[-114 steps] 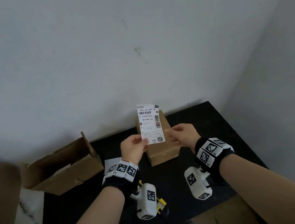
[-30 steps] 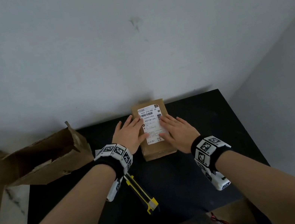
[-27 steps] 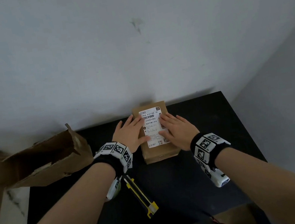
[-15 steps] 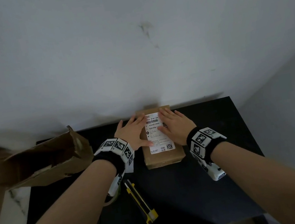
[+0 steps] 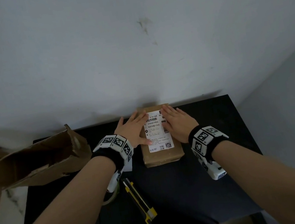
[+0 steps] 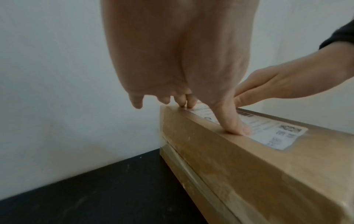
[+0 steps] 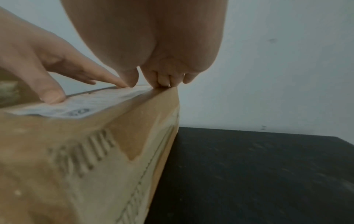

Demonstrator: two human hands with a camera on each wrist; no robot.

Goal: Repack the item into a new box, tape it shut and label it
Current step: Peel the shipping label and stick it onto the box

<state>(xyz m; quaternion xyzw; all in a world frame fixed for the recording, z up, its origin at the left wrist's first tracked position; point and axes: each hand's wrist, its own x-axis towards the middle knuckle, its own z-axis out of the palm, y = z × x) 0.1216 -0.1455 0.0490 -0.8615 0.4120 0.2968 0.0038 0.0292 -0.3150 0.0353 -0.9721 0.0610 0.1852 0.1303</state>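
A taped brown cardboard box (image 5: pixel 162 155) stands on the black table (image 5: pixel 205 190) against the wall. A white shipping label (image 5: pixel 157 132) lies flat on its top. My left hand (image 5: pixel 133 130) presses the label's left edge with straight fingers, its thumb (image 6: pixel 232 122) on the label's near part. My right hand (image 5: pixel 177 124) lies flat along the label's right edge, fingers straight. In the wrist views both hands press the box top (image 6: pixel 268 136) and label (image 7: pixel 80 104) from either side.
An open, torn cardboard box (image 5: pixel 41 160) lies on its side at the table's left. A yellow utility knife (image 5: pixel 139 200) lies near the front, beside a tape roll (image 5: pixel 111 194) partly under my left wrist. The wall is right behind the box.
Earlier both hands held the label upright above the box. It now lies flat on the box, and both hands have slid along it toward the far end.
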